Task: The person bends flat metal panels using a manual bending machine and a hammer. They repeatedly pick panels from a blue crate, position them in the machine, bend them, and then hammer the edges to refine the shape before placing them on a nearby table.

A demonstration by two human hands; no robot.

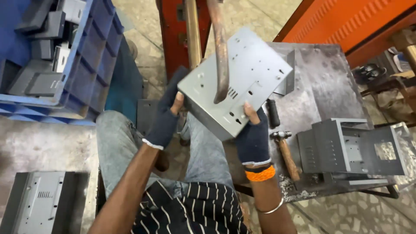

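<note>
Gripping the grey sheet-metal chassis point(236, 82) at both near corners: your left hand point(167, 119) and right hand point(252, 136) (gloved) clamp it, long axis tilted up-right, hammer point(286, 151) beside right.

Both gloved hands, left hand point(167, 119) and right hand point(252, 136), grip 1 grey metal housing point(236, 80) (tilted) above the workbench point(329, 82).

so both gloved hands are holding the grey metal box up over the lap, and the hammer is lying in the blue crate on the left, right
Not quite. The head view shows the hammer lying on the metal work table, beside the right hand, not in the blue crate, which holds grey metal parts. The rest stands: left hand and right hand, both gloved, hold the grey metal box up over the lap.
</note>
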